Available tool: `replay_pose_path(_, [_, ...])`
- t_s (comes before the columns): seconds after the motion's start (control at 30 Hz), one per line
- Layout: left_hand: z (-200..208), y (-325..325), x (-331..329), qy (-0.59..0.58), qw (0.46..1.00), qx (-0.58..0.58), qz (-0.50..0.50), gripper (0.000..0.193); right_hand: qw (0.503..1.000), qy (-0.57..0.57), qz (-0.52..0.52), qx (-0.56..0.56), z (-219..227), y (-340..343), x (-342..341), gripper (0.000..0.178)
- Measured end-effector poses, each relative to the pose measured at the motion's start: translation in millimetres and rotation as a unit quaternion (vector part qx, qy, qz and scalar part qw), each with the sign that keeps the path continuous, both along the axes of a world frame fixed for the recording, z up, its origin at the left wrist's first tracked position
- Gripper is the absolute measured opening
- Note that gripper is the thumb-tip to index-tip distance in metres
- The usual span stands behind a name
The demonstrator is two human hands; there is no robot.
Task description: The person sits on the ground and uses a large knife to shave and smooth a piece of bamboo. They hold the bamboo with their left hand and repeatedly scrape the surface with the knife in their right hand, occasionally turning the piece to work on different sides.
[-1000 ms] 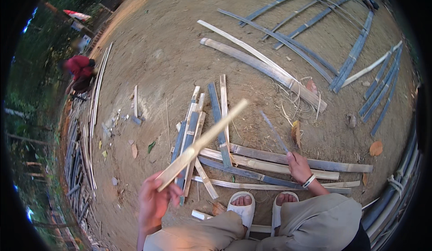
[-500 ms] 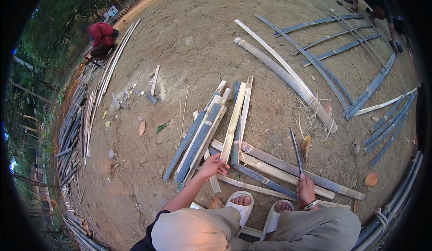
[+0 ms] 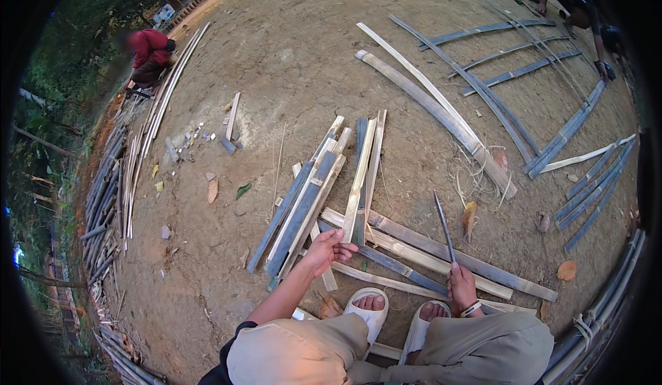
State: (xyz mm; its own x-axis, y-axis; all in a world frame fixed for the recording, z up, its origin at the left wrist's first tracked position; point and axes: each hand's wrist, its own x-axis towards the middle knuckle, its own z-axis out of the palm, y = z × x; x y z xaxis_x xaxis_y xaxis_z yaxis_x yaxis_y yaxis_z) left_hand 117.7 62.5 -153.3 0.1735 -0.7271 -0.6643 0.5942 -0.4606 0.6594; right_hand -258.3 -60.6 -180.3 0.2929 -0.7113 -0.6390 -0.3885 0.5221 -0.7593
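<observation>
In my left hand (image 3: 329,252), the thumb and fingers are closed at the near end of a pale split bamboo strip (image 3: 359,185). That strip lies on a small pile of bamboo pieces, its far end pointing away from me. A dark split bamboo piece (image 3: 361,136) rests beside it, partly covered. My right hand (image 3: 461,285) is wrapped around the handle of a long, narrow knife (image 3: 443,226), whose blade points up and away. The handle is mostly hidden in my fist. Left of the strip, several short bamboo slats (image 3: 303,209) lie side by side.
Longer bamboo slats (image 3: 441,250) lie crosswise before my sandals (image 3: 367,309). A bamboo lattice (image 3: 496,85) is at the far right, near a crouching person (image 3: 576,5). Another person in red (image 3: 148,54) crouches far left beside bamboo poles (image 3: 107,185). Shavings (image 3: 476,178) litter the dirt.
My right hand and the knife have shifted slightly left and away from me. My left hand stays at the strip's near end, its fingers a little more extended.
</observation>
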Motion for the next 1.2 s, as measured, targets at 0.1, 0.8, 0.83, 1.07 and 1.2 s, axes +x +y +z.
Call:
replay_pose_path(0.1, [0,-3,-3,0.026,0.999,-0.017,0.024,0.022,1.000,0.002,0.001,0.002,2,0,0,0.044])
replay_pose_path(0.8, [51,-23,-38,0.081,0.991,-0.086,0.068,0.017,0.932,0.036,0.174,-0.315,59,-9,18,0.034])
replay_pose_path(0.83, [61,-23,-45,0.059,0.993,-0.095,0.048,0.017,0.922,0.011,0.196,-0.335,76,-13,29,0.034])
replay_pose_path(1.07, [72,-30,-81,-0.071,0.982,-0.169,-0.055,0.030,0.938,-0.161,0.174,-0.253,120,-31,92,0.032])
replay_pose_path(1.2, [73,-33,-101,-0.200,0.959,-0.161,-0.125,0.029,0.924,-0.281,0.123,-0.227,129,-36,125,0.038])
